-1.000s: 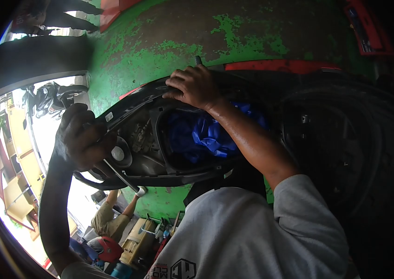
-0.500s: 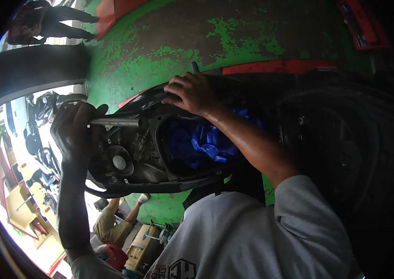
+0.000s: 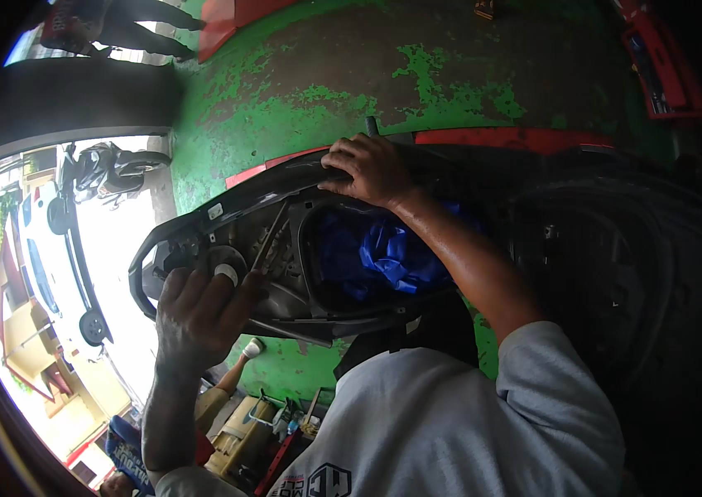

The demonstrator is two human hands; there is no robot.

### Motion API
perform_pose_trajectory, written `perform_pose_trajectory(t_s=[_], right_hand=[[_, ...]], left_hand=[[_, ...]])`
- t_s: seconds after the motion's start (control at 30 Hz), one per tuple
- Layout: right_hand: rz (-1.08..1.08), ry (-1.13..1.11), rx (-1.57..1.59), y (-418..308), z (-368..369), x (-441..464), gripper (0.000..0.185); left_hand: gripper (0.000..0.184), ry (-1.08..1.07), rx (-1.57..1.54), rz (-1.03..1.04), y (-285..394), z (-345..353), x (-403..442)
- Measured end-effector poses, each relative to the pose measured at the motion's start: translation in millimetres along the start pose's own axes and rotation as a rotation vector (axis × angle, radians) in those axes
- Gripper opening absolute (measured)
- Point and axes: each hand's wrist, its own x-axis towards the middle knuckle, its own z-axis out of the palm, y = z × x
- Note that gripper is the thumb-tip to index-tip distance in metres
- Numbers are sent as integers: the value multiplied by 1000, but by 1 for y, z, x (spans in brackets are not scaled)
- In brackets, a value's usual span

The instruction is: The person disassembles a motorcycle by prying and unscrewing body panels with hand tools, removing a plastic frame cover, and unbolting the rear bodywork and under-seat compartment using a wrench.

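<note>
A motor scooter body [image 3: 343, 331] with its dark plastic panels lies across the view, its underseat compartment uncovered. In that compartment sits a crumpled blue plastic sheet or bag [image 3: 396, 257]. My left hand [image 3: 210, 311] is over the scooter's tail section, fingers curled round a thin metal rod-shaped tool [image 3: 270, 236]. The tool slants toward the far side panel; its grip end is hidden by my hand. Under my fingers shows part of a pale round cap [image 3: 227, 272]. My right hand [image 3: 367, 170] is closed over the upper edge of the far side panel [image 3: 272, 180].
Green floor with worn paint [image 3: 301, 99] surrounds the scooter. A red tray with tools [image 3: 657, 74] lies at the top right. A tan box [image 3: 239, 431] with tools stands near my body. People's legs [image 3: 148, 37] show at the top left. Outside stands a parked motorcycle [image 3: 115, 170].
My left hand has moved down and to the right, and the tool in it now points up across the tail section. The view has shifted slightly. My right hand keeps its hold.
</note>
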Motion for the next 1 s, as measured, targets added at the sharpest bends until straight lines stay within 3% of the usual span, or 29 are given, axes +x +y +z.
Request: perform_pose_trajectory(t_s=[0.13,0.57,0.77,0.87,0.93,1.0], right_hand=[[-5,-6,0,-1,1,0,39],[-22,-20,-8,1,2,-1,41],[-19,-22,22,4,5,-2,43],[2,-80,7,5,5,-2,46],[-8,-69,-11,5,8,-3,46],[-22,-52,-10,6,9,-3,45]], left_hand=[[23,-29,-49,-36,-5,-3,-7],[22,81,-27,137,-18,-4,13],[22,-14,-102,-117,-15,6,-5],[20,59,-67,-58,-12,6,0],[19,85,1,165,-18,2,10],[20,47,-11,186,-30,-3,17]])
